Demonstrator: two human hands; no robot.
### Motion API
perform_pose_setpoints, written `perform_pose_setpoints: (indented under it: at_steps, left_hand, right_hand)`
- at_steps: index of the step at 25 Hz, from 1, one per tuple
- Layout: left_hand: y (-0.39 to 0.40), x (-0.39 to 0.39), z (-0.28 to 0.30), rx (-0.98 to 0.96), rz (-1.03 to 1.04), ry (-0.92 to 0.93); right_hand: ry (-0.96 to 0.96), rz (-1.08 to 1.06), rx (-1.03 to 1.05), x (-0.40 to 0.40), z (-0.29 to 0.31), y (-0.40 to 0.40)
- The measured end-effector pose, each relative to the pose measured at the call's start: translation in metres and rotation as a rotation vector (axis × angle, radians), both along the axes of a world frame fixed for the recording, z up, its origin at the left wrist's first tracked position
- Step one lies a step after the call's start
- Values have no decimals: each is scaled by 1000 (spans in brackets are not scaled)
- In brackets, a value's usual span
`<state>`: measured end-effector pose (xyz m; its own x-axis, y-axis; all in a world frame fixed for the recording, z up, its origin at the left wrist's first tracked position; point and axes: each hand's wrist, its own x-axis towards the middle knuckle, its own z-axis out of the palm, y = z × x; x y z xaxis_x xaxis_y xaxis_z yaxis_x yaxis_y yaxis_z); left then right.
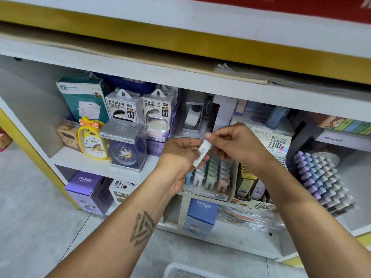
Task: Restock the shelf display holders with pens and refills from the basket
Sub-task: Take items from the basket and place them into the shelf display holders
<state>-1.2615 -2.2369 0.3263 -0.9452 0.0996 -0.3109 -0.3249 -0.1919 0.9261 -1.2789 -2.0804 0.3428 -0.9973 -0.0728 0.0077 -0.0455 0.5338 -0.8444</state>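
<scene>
Both hands hold one white refill tube (pixel 202 153) above the display holder (pixel 208 177) near the shelf's front edge: our left hand (pixel 180 157) cradles it, right fingers (pixel 210 135) pinch its top. Tilted, it could slip and topple neighbouring packs.

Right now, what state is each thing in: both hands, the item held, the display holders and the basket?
Left hand: grips the lower end of the white tube.
Right hand: pinches the tube's upper end.
White tube: tilted, held in front of the shelf, not yet placed.
Refill display holder: upright on the shelf, rows partly filled.
Pen rack: full of pastel caps.
Basket: only its rim shows; contents unseen.
</scene>
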Motion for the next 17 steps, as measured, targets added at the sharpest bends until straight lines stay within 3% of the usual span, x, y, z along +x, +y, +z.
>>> perform_pose_setpoints:
  at_steps: [7, 13, 15, 17]
  left_hand:
    - [7, 1, -1, 11, -26, -28]
    - [12, -2, -5, -118, 20, 149]
    - [15, -3, -8, -185, 34, 203]
    - [17, -6, -13, -388, 34, 286]
  right_hand:
    - [-69, 33, -316, 8, 12, 30]
    - [-2, -18, -175, 11, 12, 36]
    - [80, -64, -32, 9, 11, 38]
    - [239, -136, 173, 6, 11, 40]
